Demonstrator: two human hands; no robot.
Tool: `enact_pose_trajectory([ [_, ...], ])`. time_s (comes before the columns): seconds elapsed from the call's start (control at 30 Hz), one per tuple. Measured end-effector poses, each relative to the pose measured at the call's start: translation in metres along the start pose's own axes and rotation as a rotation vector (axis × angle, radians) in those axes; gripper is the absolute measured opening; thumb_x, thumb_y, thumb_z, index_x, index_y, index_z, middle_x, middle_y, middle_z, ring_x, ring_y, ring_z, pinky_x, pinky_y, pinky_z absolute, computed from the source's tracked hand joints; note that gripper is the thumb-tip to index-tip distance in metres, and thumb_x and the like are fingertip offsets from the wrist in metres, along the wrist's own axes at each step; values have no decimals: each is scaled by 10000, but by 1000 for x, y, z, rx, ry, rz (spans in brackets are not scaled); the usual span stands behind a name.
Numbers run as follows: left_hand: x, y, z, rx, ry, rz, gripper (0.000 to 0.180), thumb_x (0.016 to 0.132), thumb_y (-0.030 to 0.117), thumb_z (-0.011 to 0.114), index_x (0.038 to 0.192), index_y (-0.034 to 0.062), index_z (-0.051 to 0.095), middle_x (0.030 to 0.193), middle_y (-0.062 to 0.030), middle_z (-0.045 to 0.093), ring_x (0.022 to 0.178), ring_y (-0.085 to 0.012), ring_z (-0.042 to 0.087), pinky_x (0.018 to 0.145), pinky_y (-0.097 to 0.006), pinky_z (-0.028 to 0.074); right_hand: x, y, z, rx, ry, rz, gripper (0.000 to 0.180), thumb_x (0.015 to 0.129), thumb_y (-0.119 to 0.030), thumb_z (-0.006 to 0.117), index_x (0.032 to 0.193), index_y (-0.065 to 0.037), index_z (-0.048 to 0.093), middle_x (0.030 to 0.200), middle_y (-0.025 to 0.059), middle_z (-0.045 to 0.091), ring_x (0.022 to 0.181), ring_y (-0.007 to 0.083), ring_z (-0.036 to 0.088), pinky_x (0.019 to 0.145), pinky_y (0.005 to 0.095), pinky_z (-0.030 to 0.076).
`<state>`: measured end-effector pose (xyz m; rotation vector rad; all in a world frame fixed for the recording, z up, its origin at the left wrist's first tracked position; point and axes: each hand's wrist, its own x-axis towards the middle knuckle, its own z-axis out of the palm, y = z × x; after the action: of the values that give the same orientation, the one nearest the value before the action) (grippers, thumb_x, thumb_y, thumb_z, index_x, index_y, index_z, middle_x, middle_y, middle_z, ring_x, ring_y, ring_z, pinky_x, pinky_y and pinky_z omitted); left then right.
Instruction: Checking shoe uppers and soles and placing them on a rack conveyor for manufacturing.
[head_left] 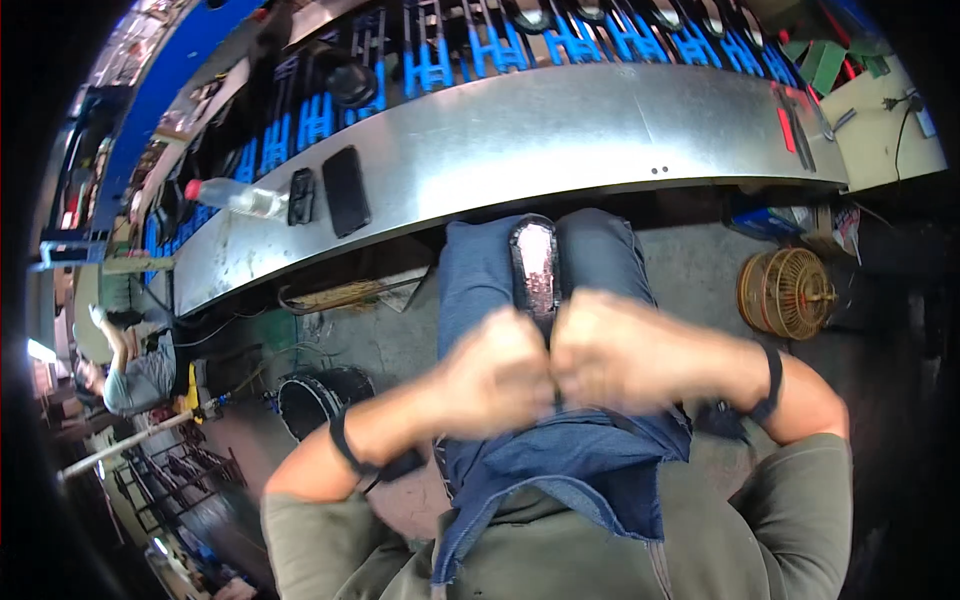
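A dark shoe [537, 262] lies bottom up on my lap, lengthwise between my thighs, with its rounded end pointing away from me. Its bottom is shiny and reddish-brown inside a black edge. My left hand [495, 375] and my right hand [610, 352] are closed into fists, side by side over the shoe's near end. Both are blurred by motion. Whatever the fingers grip is hidden, and so is the part of the shoe beneath them. Blue cloth [560, 460] covers my lap.
Beyond my knees runs a curved metal bench [500, 140] with a phone [345, 190], a black case [301, 196], a plastic bottle [240, 197] and red-handled tools [783, 128]. Blue racks [500, 50] line its far side. A round basket [785, 293], a black bucket [318, 400] and another person [140, 375] are farther out.
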<state>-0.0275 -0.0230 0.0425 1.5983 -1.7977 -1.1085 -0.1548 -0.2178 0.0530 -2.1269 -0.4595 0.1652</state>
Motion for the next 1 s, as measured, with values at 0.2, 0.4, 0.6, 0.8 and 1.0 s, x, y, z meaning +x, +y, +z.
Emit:
enact_pose_trajectory([
  [0.2, -2, -6, 29, 164, 209, 407, 162, 762, 165, 632, 911, 110, 600, 945, -7, 541, 911, -176, 534, 852, -325, 418, -43, 11, 39, -48, 81, -176, 116, 747, -160, 658, 788, -125, 556, 812, 14, 481, 805, 210, 490, 727, 355, 385],
  [0.4, 17, -29, -11, -198, 434, 260, 340, 710, 129, 851, 980, 61, 655, 994, -62, 611, 887, -235, 570, 774, -366, 454, -18, 42, -4, 304, 298, -21, 286, 771, -237, 822, 900, -86, 616, 924, 67, 537, 890, 261, 527, 786, 386, 428],
  [0.6, 48, -55, -41, -547, 609, -195, 298, 807, 97, 835, 1004, -1, 634, 914, -113, 610, 773, -217, 567, 681, -324, 466, 16, 75, -18, 454, 497, 367, 405, 804, -160, 835, 1037, -22, 533, 952, 137, 544, 820, 304, 575, 692, 386, 484],
  [0.8, 58, -74, -42, -737, 601, -360, 237, 854, 75, 797, 1002, 3, 627, 919, -81, 597, 776, -168, 543, 696, -305, 453, 27, 94, -17, 349, 508, 438, 405, 835, -188, 819, 1056, -25, 521, 964, 150, 539, 740, 311, 592, 634, 400, 501],
  [1.0, 71, -80, -68, -66, 524, -269, 303, 863, 152, 759, 1088, -17, 646, 961, -148, 601, 939, -336, 583, 832, -411, 496, 30, 96, -25, 191, 525, 559, 495, 819, -198, 837, 1134, -23, 498, 1005, 145, 522, 810, 281, 593, 675, 381, 516],
])
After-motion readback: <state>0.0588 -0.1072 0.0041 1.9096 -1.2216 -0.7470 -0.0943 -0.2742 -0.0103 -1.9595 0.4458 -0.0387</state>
